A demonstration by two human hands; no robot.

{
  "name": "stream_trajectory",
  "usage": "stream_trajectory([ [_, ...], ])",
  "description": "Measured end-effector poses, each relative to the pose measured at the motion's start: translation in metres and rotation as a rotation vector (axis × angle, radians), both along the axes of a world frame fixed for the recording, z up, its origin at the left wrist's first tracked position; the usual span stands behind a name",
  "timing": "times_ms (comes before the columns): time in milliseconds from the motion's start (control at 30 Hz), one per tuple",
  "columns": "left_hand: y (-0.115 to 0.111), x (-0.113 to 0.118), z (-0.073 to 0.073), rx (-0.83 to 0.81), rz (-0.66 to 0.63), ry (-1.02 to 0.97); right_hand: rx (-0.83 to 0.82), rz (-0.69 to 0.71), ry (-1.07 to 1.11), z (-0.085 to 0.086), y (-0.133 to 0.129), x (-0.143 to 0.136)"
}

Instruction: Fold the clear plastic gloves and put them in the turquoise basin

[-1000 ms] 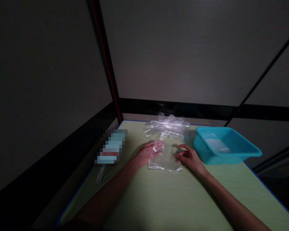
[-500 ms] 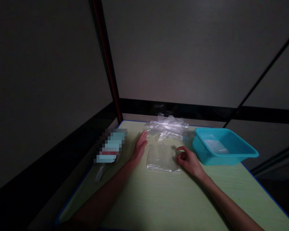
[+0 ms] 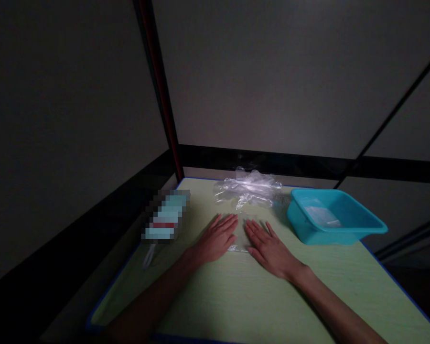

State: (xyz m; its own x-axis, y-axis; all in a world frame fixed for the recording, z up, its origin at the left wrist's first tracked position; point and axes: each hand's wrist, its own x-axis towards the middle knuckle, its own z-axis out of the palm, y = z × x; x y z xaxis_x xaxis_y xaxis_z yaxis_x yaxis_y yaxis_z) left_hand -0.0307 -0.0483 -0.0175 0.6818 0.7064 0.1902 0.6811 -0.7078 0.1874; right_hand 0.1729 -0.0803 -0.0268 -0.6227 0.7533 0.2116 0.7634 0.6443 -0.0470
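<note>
A clear plastic bag (image 3: 241, 241) lies flat on the pale green table (image 3: 232, 296), mostly covered by my hands. My left hand (image 3: 218, 239) rests palm down over its left part, fingers stretched out. Over the right part lies my right hand (image 3: 268, 246), also flat with the fingers spread. A strip of the bag shows between the two hands. Just beyond them sits a crumpled heap of clear plastic bags (image 3: 249, 186).
To the right stands a turquoise plastic basin (image 3: 340, 236) with a flat clear-whitish piece (image 3: 322, 216) inside. At the left edge is a pixelated light-blue object (image 3: 165, 220) with a pale loop (image 3: 148, 256). Walls close in the table's back and left.
Both hands have come down flat onto the bag and closer together. My right hand has gone from curled fingers to stretched ones. The heap and basin stay in place.
</note>
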Motion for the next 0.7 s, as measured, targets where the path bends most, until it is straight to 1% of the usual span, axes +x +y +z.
stream_trajectory([
  [100,0.002,-0.003,-0.003,0.0,-0.027,0.106,0.016,0.026,-0.05,-0.005,-0.002,0.001],
  [200,0.003,-0.008,-0.006,0.008,-0.034,0.16,0.022,0.034,-0.062,-0.007,-0.003,0.004],
  [333,0.002,-0.014,-0.007,0.008,-0.033,0.203,0.015,0.033,-0.086,-0.006,-0.007,0.01],
  [500,0.003,-0.018,-0.004,-0.006,-0.008,0.23,0.023,0.028,-0.095,-0.006,-0.01,0.017],
  [600,-0.004,-0.013,-0.001,-0.007,0.023,0.211,0.039,0.015,-0.081,-0.006,-0.011,0.018],
  [700,-0.021,0.0,0.002,0.031,0.014,0.129,0.053,0.012,-0.049,-0.006,-0.016,0.015],
])
